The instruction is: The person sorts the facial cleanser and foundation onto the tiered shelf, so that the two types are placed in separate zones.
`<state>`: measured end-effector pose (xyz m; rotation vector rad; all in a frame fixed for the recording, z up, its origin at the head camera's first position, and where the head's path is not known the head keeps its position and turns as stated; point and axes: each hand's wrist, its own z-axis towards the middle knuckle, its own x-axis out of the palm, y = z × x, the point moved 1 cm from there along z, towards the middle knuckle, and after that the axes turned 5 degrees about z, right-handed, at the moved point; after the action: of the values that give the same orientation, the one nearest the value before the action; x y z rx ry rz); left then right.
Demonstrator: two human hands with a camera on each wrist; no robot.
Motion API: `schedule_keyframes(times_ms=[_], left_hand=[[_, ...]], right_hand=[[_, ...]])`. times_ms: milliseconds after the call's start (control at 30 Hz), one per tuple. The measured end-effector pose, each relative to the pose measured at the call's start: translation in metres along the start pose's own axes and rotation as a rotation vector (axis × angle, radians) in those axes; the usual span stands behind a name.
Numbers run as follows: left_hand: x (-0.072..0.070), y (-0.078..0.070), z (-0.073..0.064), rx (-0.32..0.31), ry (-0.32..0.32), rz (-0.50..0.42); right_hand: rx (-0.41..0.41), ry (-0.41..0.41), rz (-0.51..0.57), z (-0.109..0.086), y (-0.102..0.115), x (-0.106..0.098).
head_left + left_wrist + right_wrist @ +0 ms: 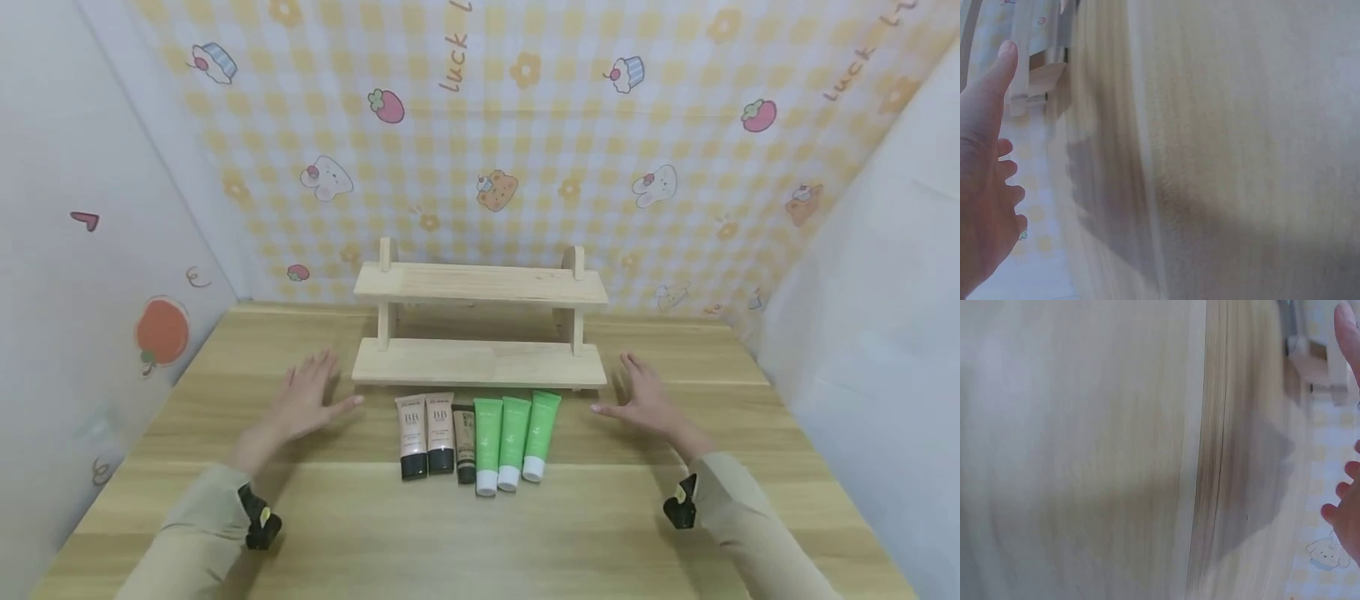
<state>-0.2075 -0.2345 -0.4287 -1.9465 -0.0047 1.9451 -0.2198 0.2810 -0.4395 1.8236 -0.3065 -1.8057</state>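
My left hand (302, 402) hovers over the table to the left of a two-tier wooden shelf (480, 362), thumb spread toward it and holding nothing. On the shelf's other side my right hand (642, 400) is likewise empty, its thumb pointing inward. Between the hands, in front of the shelf, several tubes lie in a row. Two are pinkish BB cream tubes (412, 433) with black caps. Beside them is a smaller brown-gold tube (465, 442) with a dark cap. Light green tubes (487, 446) with white caps fill the right end. Both wrist views show spread thumbs and cast shadows.
The wooden table (480, 550) runs back to a yellow checked cloth (480, 125) with cartoon prints. White cloth walls (90, 250) close in the left and right sides. Both shelf boards are bare. Black wrist cameras (258, 518) are strapped over the sleeves.
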Motion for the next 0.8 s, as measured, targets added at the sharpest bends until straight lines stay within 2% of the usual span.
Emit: schedule_keyframes(times_ms=[100, 167, 367, 433, 567, 700, 800], left_hand=[[-0.004, 0.0, 0.0, 0.005, 0.019, -0.009], [-0.005, -0.001, 0.0, 0.007, 0.021, -0.029], [-0.009, -0.006, 0.006, -0.003, 0.03, -0.164], [-0.011, -0.008, 0.009, -0.015, 0.046, -0.231], [-0.014, -0.012, 0.017, -0.025, 0.051, -0.32], [-0.016, -0.018, 0.028, -0.027, 0.021, -0.339], [-0.016, -0.022, 0.036, -0.025, 0.005, -0.34]], right_hand=[[0.036, 0.007, 0.03, -0.002, 0.011, 0.002], [0.09, 0.026, 0.067, -0.004, 0.017, 0.004], [0.398, 0.172, 0.316, -0.012, 0.036, 0.003], [0.467, 0.215, 0.397, -0.013, 0.044, 0.004], [0.48, 0.268, 0.462, -0.012, 0.059, 0.011], [0.447, 0.285, 0.408, -0.008, 0.07, 0.019], [0.451, 0.279, 0.414, -0.007, 0.074, 0.025]])
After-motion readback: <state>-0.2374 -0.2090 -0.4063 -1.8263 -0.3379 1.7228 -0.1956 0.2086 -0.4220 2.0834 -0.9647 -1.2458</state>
